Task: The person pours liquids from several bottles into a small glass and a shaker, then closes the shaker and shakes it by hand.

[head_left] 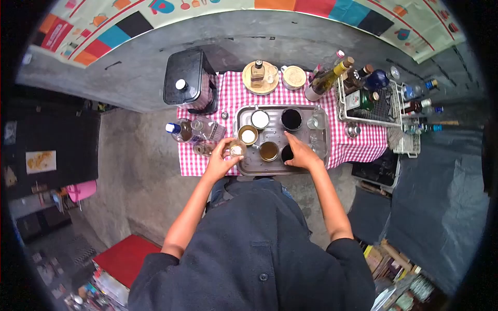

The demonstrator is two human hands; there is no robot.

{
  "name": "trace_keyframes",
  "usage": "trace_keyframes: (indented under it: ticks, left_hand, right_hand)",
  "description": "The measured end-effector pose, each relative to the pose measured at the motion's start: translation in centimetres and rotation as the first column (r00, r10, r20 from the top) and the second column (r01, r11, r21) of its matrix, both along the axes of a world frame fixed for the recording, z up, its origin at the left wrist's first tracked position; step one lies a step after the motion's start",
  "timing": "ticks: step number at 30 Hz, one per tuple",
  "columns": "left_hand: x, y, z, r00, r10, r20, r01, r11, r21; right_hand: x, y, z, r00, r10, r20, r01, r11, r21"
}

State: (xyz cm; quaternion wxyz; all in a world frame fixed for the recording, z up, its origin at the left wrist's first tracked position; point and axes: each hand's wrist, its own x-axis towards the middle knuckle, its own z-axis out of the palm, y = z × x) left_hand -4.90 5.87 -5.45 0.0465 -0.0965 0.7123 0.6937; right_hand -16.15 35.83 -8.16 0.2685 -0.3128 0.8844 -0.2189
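Observation:
My left hand (222,159) is closed around a small clear glass (237,149) with something pale inside, at the left edge of the brown tray (254,168). My right hand (303,154) curves its thumb and fingers around a glass of dark liquid (287,153), partly hidden by the hand. Between the hands stands a cup of brown liquid (269,151). Behind it are a brown-rimmed cup with white contents (248,136), a white-filled cup (260,119) and another dark-filled glass (291,119). Clear glasses (315,122) stand along the tray's right side.
A black dispenser-like machine (189,83) stands at the back left, with bottles (181,129) in front of it. A wooden board (259,85) holds a small bottle. Tall bottles (324,83) and a wire rack (368,116) of bottles occupy the right of the checkered cloth (358,142).

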Motion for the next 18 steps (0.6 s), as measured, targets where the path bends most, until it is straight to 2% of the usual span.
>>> trace_keyframes:
  ticks: [2,3,5,7,9,11,13,14,18]
  left_hand:
    - [-0.6,0.2,-1.8,0.999,0.024,0.049,-0.018,0.992,-0.127]
    - [-1.0,0.5,-1.6,0.997,0.057,0.044,-0.051,0.991,-0.124]
    - [-1.9,1.0,-0.7,0.998,0.023,0.055,0.0,0.927,-0.376]
    - [-2.5,1.5,-1.6,0.997,0.071,-0.012,-0.071,0.932,-0.356]
    - [-3.2,2.0,-1.7,0.995,0.079,0.059,-0.033,0.833,-0.552]
    - [-3.6,2.2,-2.4,0.995,0.081,0.066,-0.032,0.836,-0.548]
    - [-4.0,2.6,-3.7,0.992,0.084,0.091,0.009,0.681,-0.732]
    - [-4.2,2.6,-4.3,0.992,0.062,0.109,0.042,0.656,-0.754]
    - [-5.1,3.9,-1.0,0.984,0.045,0.17,0.109,0.601,-0.792]
  right_hand:
    - [-0.5,0.7,-1.0,0.999,-0.035,0.034,0.037,0.998,-0.058]
    - [-0.6,0.9,-0.8,1.0,-0.002,0.029,0.003,0.998,-0.055]
    - [-1.0,1.2,-0.1,0.994,-0.057,0.095,0.062,0.997,-0.047]
    - [-1.3,1.5,0.4,0.996,-0.019,0.086,0.022,0.999,-0.034]
    - [-1.5,1.4,0.9,0.993,-0.015,0.114,0.02,0.999,-0.042]
    - [-1.5,1.4,1.2,0.993,0.009,0.116,-0.005,1.0,-0.03]
    - [-1.5,1.3,1.2,0.993,0.017,0.117,-0.009,0.998,-0.063]
    - [-1.5,1.2,1.2,0.989,0.017,0.145,-0.01,0.999,-0.047]
    - [-1.3,1.2,1.0,0.992,0.032,0.122,-0.022,0.996,-0.084]
